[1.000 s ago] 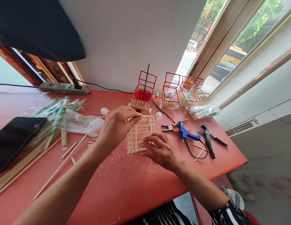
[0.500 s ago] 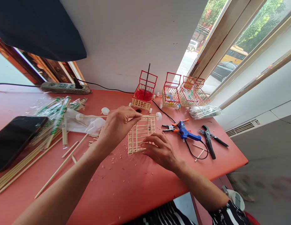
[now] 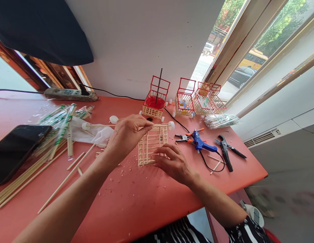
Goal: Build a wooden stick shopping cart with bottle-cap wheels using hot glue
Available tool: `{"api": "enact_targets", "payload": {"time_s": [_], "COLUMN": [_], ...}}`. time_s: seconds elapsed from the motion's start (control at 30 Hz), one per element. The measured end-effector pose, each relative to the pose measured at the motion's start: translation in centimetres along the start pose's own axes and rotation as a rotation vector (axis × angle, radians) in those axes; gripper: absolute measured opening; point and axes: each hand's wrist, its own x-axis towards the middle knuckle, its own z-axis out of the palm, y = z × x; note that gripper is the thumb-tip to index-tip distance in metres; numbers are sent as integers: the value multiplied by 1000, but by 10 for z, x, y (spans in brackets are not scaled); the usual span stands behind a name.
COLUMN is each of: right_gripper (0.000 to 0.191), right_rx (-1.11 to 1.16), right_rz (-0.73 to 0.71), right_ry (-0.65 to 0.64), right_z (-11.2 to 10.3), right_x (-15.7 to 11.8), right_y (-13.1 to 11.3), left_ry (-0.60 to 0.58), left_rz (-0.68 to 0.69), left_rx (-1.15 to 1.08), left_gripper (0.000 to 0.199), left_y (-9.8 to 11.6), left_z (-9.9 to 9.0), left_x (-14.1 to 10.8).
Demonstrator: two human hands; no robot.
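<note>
My left hand (image 3: pixel 130 133) is closed on a thin wooden stick (image 3: pixel 160 125) with a white round cap (image 3: pixel 171 125) at its right end. The stick lies across the far edge of a small wooden lattice frame (image 3: pixel 152 143) on the red table. A second white cap (image 3: pixel 85 126) sits on a stick to the left of this hand. My right hand (image 3: pixel 173 163) rests at the near right side of the lattice, fingers curved and pressed on its edge. The fingertips partly hide the lattice's near right corner.
Red-rimmed stick baskets (image 3: pixel 184 98) stand at the back. A blue glue gun (image 3: pixel 201 143), pliers (image 3: pixel 183 137) and black-handled cutters (image 3: pixel 225 152) lie on the right. On the left are long sticks (image 3: pixel 30 172), a phone (image 3: pixel 17 148) and a power strip (image 3: pixel 71 94).
</note>
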Motion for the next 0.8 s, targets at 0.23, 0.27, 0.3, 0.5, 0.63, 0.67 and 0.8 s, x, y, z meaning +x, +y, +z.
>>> {"api": "enact_targets", "payload": {"time_s": [0.23,0.27,0.3,0.5,0.63,0.67,0.8], "right_gripper": [15,14,14,14,17,18,23], "right_rx": [4,4,5,34,40,41,26], "right_rz": [21,26,30,29,25,25,69], "right_ry": [-14,-19,-21,-11,-7,3,53], "right_z": [0,0,0,-1,-3,-5,-12], "right_x": [0,0,0,0,0,0,3], "right_y": [-1,-1,-2,-1,-1,-1,0], "left_ry": [-37,-43,-47,-32,-2,16,148], "left_rz": [-74,-89,-99,-119,-169,-194,-288], "left_rx": [-48,-51,-52,6,-16,-47,-100], "left_gripper": [26,25,24,25,41,45,50], "left_y": [2,2,2,-1,-6,-7,-12], "left_z": [-2,-2,-3,-12,-20,-22,-24], "left_x": [0,-1,-1,-1,-10,-14,-36]}}
